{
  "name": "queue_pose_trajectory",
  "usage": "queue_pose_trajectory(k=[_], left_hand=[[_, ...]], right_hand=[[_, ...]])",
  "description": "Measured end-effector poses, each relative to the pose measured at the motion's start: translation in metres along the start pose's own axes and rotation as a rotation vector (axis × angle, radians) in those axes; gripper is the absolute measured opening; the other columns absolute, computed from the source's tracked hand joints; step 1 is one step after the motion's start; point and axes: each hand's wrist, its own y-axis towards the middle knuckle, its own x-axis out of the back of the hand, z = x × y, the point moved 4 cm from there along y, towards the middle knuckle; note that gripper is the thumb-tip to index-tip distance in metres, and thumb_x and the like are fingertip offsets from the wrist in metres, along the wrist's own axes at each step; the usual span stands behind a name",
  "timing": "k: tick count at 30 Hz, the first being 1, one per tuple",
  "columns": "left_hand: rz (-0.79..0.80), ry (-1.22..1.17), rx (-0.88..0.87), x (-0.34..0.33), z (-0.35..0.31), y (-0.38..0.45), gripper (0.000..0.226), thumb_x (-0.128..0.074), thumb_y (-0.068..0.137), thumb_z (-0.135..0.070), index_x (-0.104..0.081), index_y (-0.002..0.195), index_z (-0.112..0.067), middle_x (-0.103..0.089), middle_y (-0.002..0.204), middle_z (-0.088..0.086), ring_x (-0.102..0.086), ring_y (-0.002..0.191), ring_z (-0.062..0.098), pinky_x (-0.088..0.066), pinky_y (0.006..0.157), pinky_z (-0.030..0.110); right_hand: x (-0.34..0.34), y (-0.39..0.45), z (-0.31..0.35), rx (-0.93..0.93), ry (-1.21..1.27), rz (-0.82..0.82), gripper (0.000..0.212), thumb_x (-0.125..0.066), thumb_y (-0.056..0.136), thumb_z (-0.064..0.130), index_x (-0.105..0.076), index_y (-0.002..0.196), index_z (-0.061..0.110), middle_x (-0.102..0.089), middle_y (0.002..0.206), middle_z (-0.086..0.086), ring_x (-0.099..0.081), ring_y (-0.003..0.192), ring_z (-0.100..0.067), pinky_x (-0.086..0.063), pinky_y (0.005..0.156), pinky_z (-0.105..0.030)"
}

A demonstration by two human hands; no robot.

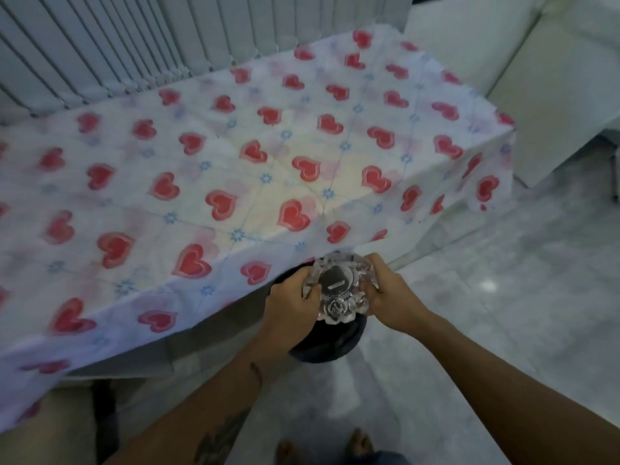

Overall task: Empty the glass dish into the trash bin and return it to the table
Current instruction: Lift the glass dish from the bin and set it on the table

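Note:
A cut-glass dish (337,290) with a thick faceted rim hangs directly over a dark round trash bin (323,347) on the floor, beside the table's near right edge. My left hand (290,305) grips the dish's left side and my right hand (391,298) grips its right side. Through the glass a dark round centre with a small pale strip shows; whether I see the dish's bottom or its inside I cannot tell. The table (235,169) carries a white cloth printed with red hearts. Most of the bin's mouth is hidden behind the dish and my hands.
The cloth hangs over the table's near edge down beside the bin. White vertical blinds (167,38) run along the far side. A white sofa (553,88) stands at the right. The floor (486,297) is pale glossy tile. My bare feet (325,448) stand below the bin.

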Motion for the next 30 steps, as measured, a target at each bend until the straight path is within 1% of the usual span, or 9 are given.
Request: queue_pose_trajectory(k=[3, 5, 7, 10, 15, 20, 24, 27, 30], left_hand=[[0.001, -0.033, 0.097, 0.045, -0.039, 0.012, 0.024, -0.054, 0.096, -0.026, -0.067, 0.116, -0.026, -0.073, 0.093, -0.008, -0.067, 0.076, 0.014, -0.054, 0.073, 0.031], [-0.031, -0.072, 0.133, 0.069, -0.057, 0.024, 0.023, -0.056, 0.094, -0.031, -0.067, 0.114, -0.03, -0.075, 0.086, -0.004, -0.065, 0.066, 0.016, -0.056, 0.066, 0.034], [-0.076, -0.139, 0.154, 0.084, -0.072, 0.036, 0.023, -0.06, 0.093, -0.032, -0.069, 0.114, -0.032, -0.076, 0.088, 0.0, -0.069, 0.07, 0.018, -0.059, 0.067, 0.032], [-0.136, -0.168, 0.182, 0.092, -0.083, 0.054, 0.013, -0.06, 0.092, -0.03, -0.069, 0.097, -0.038, -0.076, 0.091, 0.002, -0.073, 0.079, 0.024, -0.063, 0.073, 0.045], [-0.179, -0.114, 0.267, 0.082, -0.089, 0.101, 0.019, -0.057, 0.09, -0.033, -0.071, 0.098, -0.024, -0.075, 0.095, 0.006, -0.07, 0.084, 0.028, -0.059, 0.077, 0.038], [-0.176, -0.098, 0.378, 0.07, -0.1, 0.156, 0.024, -0.054, 0.089, -0.025, -0.068, 0.109, -0.023, -0.07, 0.105, 0.004, -0.061, 0.086, 0.022, -0.045, 0.077, 0.029], [-0.135, -0.049, 0.471, 0.061, -0.1, 0.199, 0.044, -0.052, 0.077, -0.046, -0.067, 0.11, -0.021, -0.07, 0.107, 0.005, -0.066, 0.095, 0.027, -0.054, 0.09, 0.04], [-0.161, -0.047, 0.525, 0.055, -0.097, 0.22, 0.026, -0.057, 0.083, -0.03, -0.066, 0.104, -0.016, -0.07, 0.097, 0.003, -0.068, 0.09, 0.027, -0.058, 0.086, 0.043], [-0.215, -0.006, 0.537, 0.051, -0.091, 0.234, 0.019, -0.056, 0.083, -0.02, -0.067, 0.097, -0.012, -0.071, 0.089, 0.005, -0.07, 0.084, 0.026, -0.059, 0.081, 0.04]], right_hand=[[0.024, 0.0, 0.055, 0.003, -0.019, -0.019, 0.023, -0.043, 0.102, 0.014, -0.04, 0.12, 0.029, -0.069, 0.096, -0.022, -0.068, 0.085, -0.039, -0.056, 0.073, -0.057], [0.036, 0.006, 0.084, 0.013, -0.012, -0.067, 0.022, -0.042, 0.102, 0.017, -0.04, 0.118, 0.032, -0.068, 0.091, -0.025, -0.067, 0.078, -0.043, -0.057, 0.069, -0.059], [0.045, 0.016, 0.104, 0.023, 0.001, -0.129, 0.017, -0.041, 0.103, 0.02, -0.041, 0.114, 0.033, -0.068, 0.086, -0.023, -0.067, 0.072, -0.043, -0.057, 0.064, -0.06], [0.056, 0.035, 0.12, 0.019, -0.02, -0.187, 0.018, -0.039, 0.101, 0.018, -0.044, 0.115, 0.029, -0.067, 0.083, -0.011, -0.066, 0.069, -0.032, -0.059, 0.069, -0.055], [0.077, 0.082, 0.125, -0.004, -0.118, -0.226, 0.027, -0.044, 0.097, 0.009, -0.052, 0.123, 0.012, -0.068, 0.105, -0.014, -0.065, 0.088, -0.03, -0.056, 0.077, -0.044], [0.097, 0.154, 0.111, -0.096, -0.195, -0.151, 0.043, -0.047, 0.087, 0.01, -0.051, 0.129, 0.018, -0.067, 0.108, -0.014, -0.067, 0.088, -0.035, -0.06, 0.078, -0.046], [0.107, 0.204, 0.1, -0.156, -0.191, -0.065, 0.059, -0.047, 0.082, 0.011, -0.045, 0.141, 0.022, -0.065, 0.117, -0.014, -0.068, 0.091, -0.034, -0.06, 0.083, -0.045], [0.108, 0.233, 0.094, -0.159, -0.209, -0.032, 0.055, -0.048, 0.08, 0.013, -0.049, 0.134, 0.023, -0.064, 0.115, -0.012, -0.067, 0.09, -0.033, -0.062, 0.076, -0.046], [0.106, 0.254, 0.09, -0.165, -0.265, -0.001, 0.044, -0.056, 0.082, 0.006, -0.053, 0.125, 0.016, -0.065, 0.107, -0.009, -0.064, 0.086, -0.028, -0.053, 0.066, -0.033]])
